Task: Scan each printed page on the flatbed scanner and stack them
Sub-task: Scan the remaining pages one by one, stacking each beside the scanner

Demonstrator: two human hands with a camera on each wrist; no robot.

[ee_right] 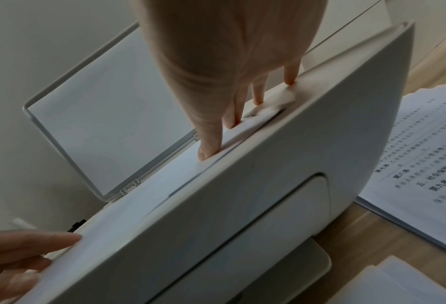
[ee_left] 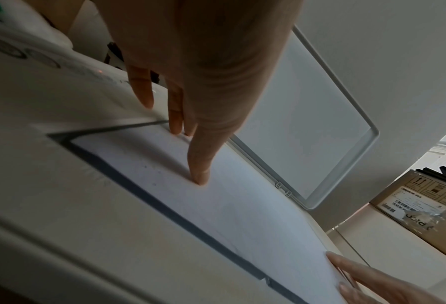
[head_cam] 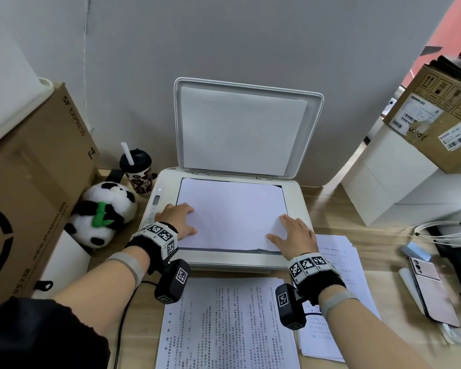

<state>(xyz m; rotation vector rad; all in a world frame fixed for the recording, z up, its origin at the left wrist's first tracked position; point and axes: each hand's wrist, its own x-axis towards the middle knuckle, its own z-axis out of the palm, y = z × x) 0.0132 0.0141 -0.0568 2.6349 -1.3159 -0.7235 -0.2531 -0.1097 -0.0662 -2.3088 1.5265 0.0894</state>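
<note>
Paper [head_cam: 232, 214] lies blank side up on the glass of the flatbed scanner [head_cam: 300, 209], its long axis running left to right, parallel to the scanner's front edge. The lid [head_cam: 246, 129] stands raised at the back edge. Left hand [head_cam: 177, 219] presses straight fingers on the sheet's left edge; right hand [head_cam: 294, 234] lies flat with spread fingers on its front right corner. Printed pages [head_cam: 226, 326] lie at the table's front edge, below the scanner.
</note>
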